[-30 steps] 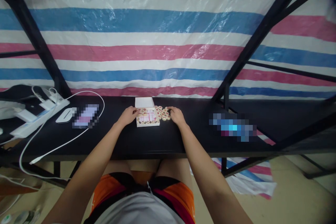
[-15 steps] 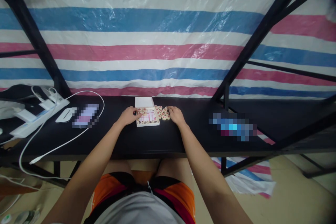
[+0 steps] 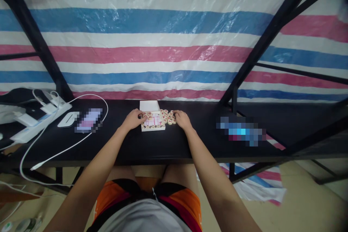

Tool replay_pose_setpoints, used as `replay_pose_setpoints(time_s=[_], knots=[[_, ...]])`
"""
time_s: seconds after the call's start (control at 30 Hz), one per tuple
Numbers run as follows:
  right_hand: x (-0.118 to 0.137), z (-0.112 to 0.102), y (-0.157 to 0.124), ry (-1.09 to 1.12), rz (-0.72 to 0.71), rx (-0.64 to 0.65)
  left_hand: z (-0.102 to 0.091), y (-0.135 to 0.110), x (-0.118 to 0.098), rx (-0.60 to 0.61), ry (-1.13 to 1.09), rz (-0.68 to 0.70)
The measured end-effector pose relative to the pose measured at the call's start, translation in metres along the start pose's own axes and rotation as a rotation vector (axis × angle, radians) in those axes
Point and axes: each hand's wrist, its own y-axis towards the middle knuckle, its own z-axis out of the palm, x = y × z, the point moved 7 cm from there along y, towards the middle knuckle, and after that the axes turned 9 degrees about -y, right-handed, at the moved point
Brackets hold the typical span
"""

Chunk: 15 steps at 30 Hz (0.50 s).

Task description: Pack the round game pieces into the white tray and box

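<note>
A white box point(image 3: 153, 129) of round Chinese chess pieces stands before me, with red-marked pieces along its back and dark-marked ones along its front. Its pink-and-white inside shows between the rows. My left hand point(image 3: 133, 119) is at the box's left side, thumb and fingers apart, fingertips over the pieces near the back left corner. Loose Chinese chess pieces point(image 3: 170, 119) lie in a cluster against the box's right side. At that cluster's right edge rests my right hand point(image 3: 182, 119), fingers stretched forward and touching the outermost pieces. Any piece under the fingertips is hidden.
Behind the box lies a white lid point(image 3: 149, 106). On the black table point(image 3: 157, 148), a blurred-out phone point(image 3: 89, 119), a white cable point(image 3: 65, 148) and a power strip point(image 3: 40, 123) are to the left. A pixelated object point(image 3: 241, 131) is at right. Black metal posts point(image 3: 261, 43) slant up.
My left fingers have shifted slightly over the pieces at the box's back left, and some red-marked pieces there look slightly moved. My right hand stays nearly still.
</note>
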Motion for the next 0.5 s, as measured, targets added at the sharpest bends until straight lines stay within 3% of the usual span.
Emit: replay_pose_setpoints(time_s=[0.5], knots=[[0.0,0.002,0.0,-0.006,-0.014,0.012,0.0,-0.001,-0.013,0.005,-0.099,0.072]])
